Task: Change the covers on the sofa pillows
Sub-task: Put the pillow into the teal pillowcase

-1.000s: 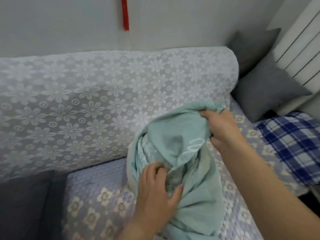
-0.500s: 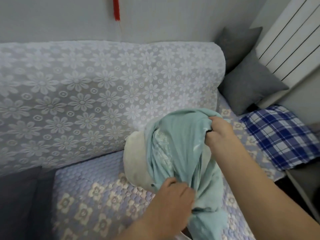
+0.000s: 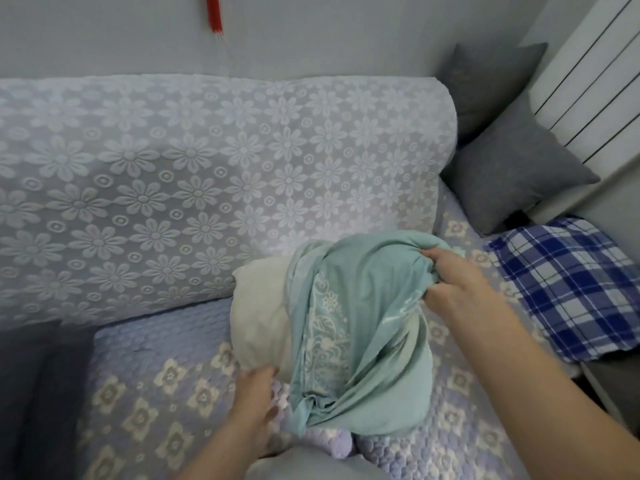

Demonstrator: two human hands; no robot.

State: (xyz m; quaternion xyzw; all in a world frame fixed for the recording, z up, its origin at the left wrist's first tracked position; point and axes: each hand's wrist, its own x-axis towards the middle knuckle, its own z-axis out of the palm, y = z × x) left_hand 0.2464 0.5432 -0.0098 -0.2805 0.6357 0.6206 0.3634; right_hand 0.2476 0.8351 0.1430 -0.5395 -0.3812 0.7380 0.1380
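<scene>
While my right hand (image 3: 453,284) bunches a fistful of the teal cover (image 3: 360,327), fingers curled tight into the cloth at its upper right corner, my left hand (image 3: 254,393) sits low at the pillow's bottom edge, fingers against the underside of the bare cream pillow (image 3: 259,320); whether they curl round it or only press, I cannot tell. The pillow stands on the sofa seat (image 3: 149,368) between my two hands, leaning near the backrest (image 3: 207,174). Its left portion is exposed: a plain, off-white, rounded inner cushion. The rest is wrapped in the cover, a soft sea-green fabric, crumpled and gathered into folds that run from my right hand down toward my left. A paler band of leafy, floral pattern runs down the cover just right of the bare cushion, and a small shiny streak shows below my right fist. The lower edge of the cover is twisted into a knot-like bunch just right of my left hand.

Beyond my right hand lie a blue and white checked cloth (image 3: 561,289) and two grey pillows (image 3: 512,171). The backrest above both hands wears white lace with daisy shapes; the seat under them is lilac with cream flowers.
</scene>
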